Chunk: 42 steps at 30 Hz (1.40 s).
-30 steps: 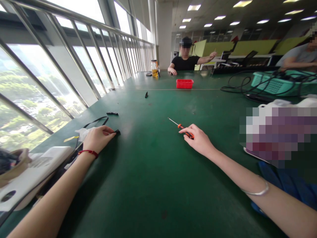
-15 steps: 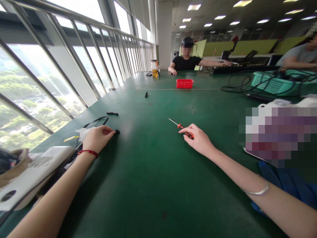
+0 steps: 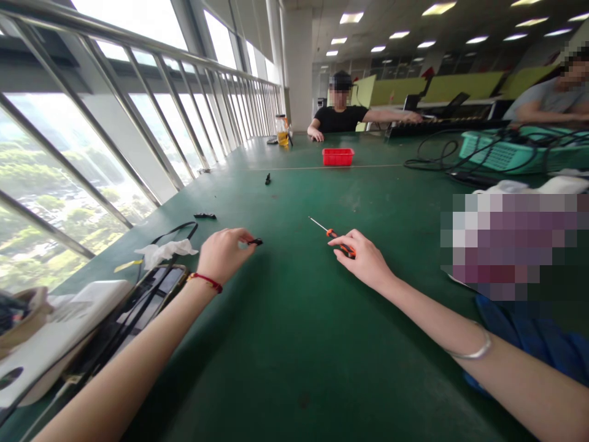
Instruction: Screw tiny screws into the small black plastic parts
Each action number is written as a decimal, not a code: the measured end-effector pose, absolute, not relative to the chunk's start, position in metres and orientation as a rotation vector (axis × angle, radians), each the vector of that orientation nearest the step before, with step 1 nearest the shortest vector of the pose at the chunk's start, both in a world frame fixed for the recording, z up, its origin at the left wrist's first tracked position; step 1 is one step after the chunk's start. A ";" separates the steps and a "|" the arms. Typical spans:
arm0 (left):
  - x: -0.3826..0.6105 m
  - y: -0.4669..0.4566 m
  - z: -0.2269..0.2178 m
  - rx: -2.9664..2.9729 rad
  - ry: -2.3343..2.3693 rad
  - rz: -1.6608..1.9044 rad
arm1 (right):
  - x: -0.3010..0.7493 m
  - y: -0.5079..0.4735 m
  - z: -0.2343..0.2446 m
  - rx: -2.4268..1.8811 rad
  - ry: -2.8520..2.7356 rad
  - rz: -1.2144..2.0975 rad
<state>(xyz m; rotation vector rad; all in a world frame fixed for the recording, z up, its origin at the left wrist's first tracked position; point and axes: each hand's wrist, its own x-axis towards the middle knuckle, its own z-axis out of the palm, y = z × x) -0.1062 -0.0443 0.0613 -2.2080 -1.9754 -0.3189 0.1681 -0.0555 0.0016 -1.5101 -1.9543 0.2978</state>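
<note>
My left hand [image 3: 224, 255], a red cord on its wrist, pinches a small black part [image 3: 256, 242] between thumb and fingertips over the left middle of the green table [image 3: 276, 344]. What kind of part it is cannot be made out. Around the handle of an orange-and-black screwdriver [image 3: 332, 233] curl the fingers of my right hand [image 3: 363, 258]. Its thin shaft points away and to the left. Two more small black pieces lie farther off, one a short bar [image 3: 205, 216] at the left, the other a little clip-like piece [image 3: 267, 179].
A red bin [image 3: 338, 157] stands toward the far end, where a person in black [image 3: 343, 116] sits. Cables and a teal basket [image 3: 497, 151] occupy the right. Along the left edge lie a phone [image 3: 150, 298], a white plastic piece [image 3: 73, 319] and crumpled plastic [image 3: 166, 252].
My left hand has moved right, carrying the small black part away from the left edge and uncovering the phone and plastic. My right hand stays at the screwdriver. The view has shifted slightly.
</note>
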 end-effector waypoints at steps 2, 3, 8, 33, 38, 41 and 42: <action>-0.068 -0.043 0.059 -2.396 -1.762 -0.406 | 0.168 -0.056 0.002 -1.448 -1.948 0.290; -0.049 -0.043 0.057 -2.471 -1.664 -0.426 | 0.168 -0.056 0.002 -1.416 -1.951 0.279; 0.015 -0.040 0.039 -2.675 -1.280 -0.408 | 0.174 -0.052 -0.001 -1.367 -2.015 0.133; 0.011 -0.032 0.036 -2.767 -1.579 -0.566 | 0.175 -0.047 0.000 -1.382 -2.098 0.177; 0.010 -0.032 0.035 -2.752 -1.515 -0.537 | 0.175 -0.047 0.000 -1.387 -2.094 0.186; 0.010 -0.032 0.034 -2.732 -1.426 -0.537 | 0.175 -0.047 -0.001 -1.395 -2.092 0.178; 0.009 -0.032 0.034 -2.729 -1.388 -0.539 | 0.176 -0.046 -0.001 -1.399 -2.093 0.174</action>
